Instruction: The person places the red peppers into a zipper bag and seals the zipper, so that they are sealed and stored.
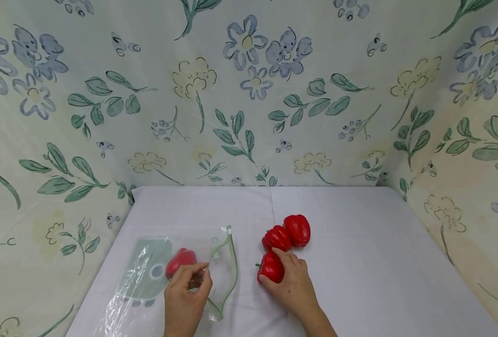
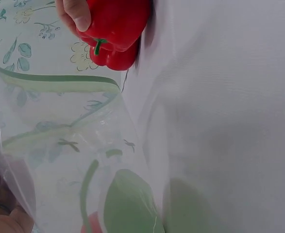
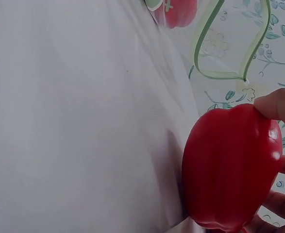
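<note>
A clear zip bag (image 1: 234,267) with green edging at its mouth and a green printed pattern lies at the left, its mouth gaping toward the right. My left hand (image 1: 187,297) pinches the upper edge of that mouth between thumb and fingers. Inside the bag, one red bell pepper (image 1: 181,260) shows through the plastic. Right of the mouth, my right hand (image 1: 294,284) grips another red bell pepper (image 1: 271,268), thumb and fingers on opposite sides, its green stem (image 2: 98,47) pointing toward the bag. In the right wrist view this pepper (image 3: 229,165) appears large, close to the white cloth.
Two more red bell peppers, a nearer one (image 1: 276,239) and a farther one (image 1: 297,230), lie side by side just beyond my right hand. A white cloth (image 1: 371,262) covers the table. Floral curtains (image 1: 249,93) hang behind it and along both sides.
</note>
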The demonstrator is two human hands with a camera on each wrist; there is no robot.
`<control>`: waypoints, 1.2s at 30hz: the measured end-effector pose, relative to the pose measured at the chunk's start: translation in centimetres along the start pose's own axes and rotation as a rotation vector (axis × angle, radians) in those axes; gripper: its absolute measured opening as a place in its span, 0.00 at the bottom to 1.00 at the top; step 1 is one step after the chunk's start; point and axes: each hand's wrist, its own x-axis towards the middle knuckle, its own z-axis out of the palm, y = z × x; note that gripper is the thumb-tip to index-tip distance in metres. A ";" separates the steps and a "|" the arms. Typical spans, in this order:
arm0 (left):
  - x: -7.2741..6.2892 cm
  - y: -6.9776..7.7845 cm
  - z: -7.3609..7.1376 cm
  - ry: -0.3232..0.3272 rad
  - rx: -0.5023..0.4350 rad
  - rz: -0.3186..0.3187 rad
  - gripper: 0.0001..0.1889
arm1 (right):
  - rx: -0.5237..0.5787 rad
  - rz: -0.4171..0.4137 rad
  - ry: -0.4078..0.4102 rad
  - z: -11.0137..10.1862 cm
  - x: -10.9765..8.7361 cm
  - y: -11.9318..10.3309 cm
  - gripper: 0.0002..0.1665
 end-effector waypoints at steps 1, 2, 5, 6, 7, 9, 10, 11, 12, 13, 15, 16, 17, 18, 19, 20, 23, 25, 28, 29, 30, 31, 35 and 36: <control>0.0 0.0 0.0 -0.001 0.000 -0.003 0.13 | 0.009 0.001 -0.001 0.0 0.0 0.1 0.52; 0.0 0.0 0.0 -0.002 -0.001 -0.002 0.13 | 0.025 0.004 -0.001 -0.1 -0.1 0.1 0.52; -0.1 -0.1 -0.1 0.004 -0.019 0.012 0.13 | 0.083 0.011 0.010 -0.2 -0.1 0.2 0.50; -0.1 -0.2 -0.1 0.007 -0.019 0.019 0.13 | 0.112 0.008 0.016 -0.2 -0.2 0.2 0.49; -0.1 -0.2 -0.1 0.010 -0.027 0.027 0.13 | 0.137 0.009 0.020 -0.3 -0.2 0.2 0.48; -0.1 -0.3 -0.1 0.015 -0.031 0.042 0.14 | 0.187 0.013 0.024 -0.4 -0.2 0.1 0.48; -0.1 -0.4 -0.1 0.017 -0.031 0.049 0.14 | 0.211 0.018 0.022 -0.5 -0.2 0.0 0.47; -0.2 -0.4 -0.1 0.019 -0.032 0.056 0.14 | 0.233 0.024 0.020 -0.6 -0.2 0.0 0.47; -0.2 -0.4 -0.1 0.021 -0.030 0.060 0.14 | 0.252 0.031 0.017 -0.6 -0.2 -0.1 0.47; -0.2 -0.5 -0.1 0.023 -0.034 0.067 0.14 | 0.264 0.042 0.013 -0.7 -0.2 -0.2 0.47; -0.1 -0.5 -0.1 0.026 -0.042 0.081 0.14 | 0.287 0.058 0.011 -0.7 -0.2 -0.4 0.47; -0.1 -0.5 -0.1 0.027 -0.045 0.088 0.15 | 0.295 0.064 0.013 -0.8 -0.2 -0.5 0.46; -0.1 -0.5 -0.1 0.028 -0.048 0.094 0.15 | 0.303 0.068 0.017 -0.8 -0.3 -0.5 0.46; -0.1 -0.5 -0.1 0.029 -0.047 0.098 0.15 | 0.313 0.073 0.021 -0.8 -0.3 -0.6 0.46; -0.1 -0.5 -0.1 0.029 -0.046 0.101 0.14 | 0.320 0.077 0.025 -0.8 -0.3 -0.6 0.46; -0.1 -0.5 -0.1 0.029 -0.043 0.099 0.14 | 0.329 0.079 0.030 -0.9 -0.3 -0.6 0.46; -0.1 -0.3 -0.1 0.026 -0.025 0.082 0.14 | 0.353 0.085 0.036 -0.9 -0.3 -0.5 0.45; -0.1 -0.2 -0.2 0.021 -0.015 0.063 0.14 | 0.366 0.090 0.033 -0.9 -0.3 -0.5 0.45; -0.2 -0.1 -0.1 0.014 0.003 0.042 0.13 | 0.386 0.093 0.025 -0.9 -0.3 -0.6 0.43; -0.2 -0.1 -0.1 0.012 0.006 0.040 0.13 | 0.398 0.089 0.024 -0.9 -0.3 -0.6 0.42; -0.2 -0.1 -0.1 0.012 0.008 0.039 0.13 | 0.413 0.085 0.021 -0.9 -0.3 -0.7 0.41; -0.2 -0.1 -0.1 0.013 0.010 0.041 0.13 | 0.430 0.078 0.017 -0.9 -0.3 -0.8 0.41; -0.2 -0.2 -0.1 0.017 -0.020 0.060 0.13 | 0.518 0.048 -0.009 -0.9 -0.5 -1.2 0.38; -0.2 -0.3 -0.2 0.018 -0.027 0.065 0.13 | 0.540 0.042 -0.019 -0.9 -0.6 -1.3 0.38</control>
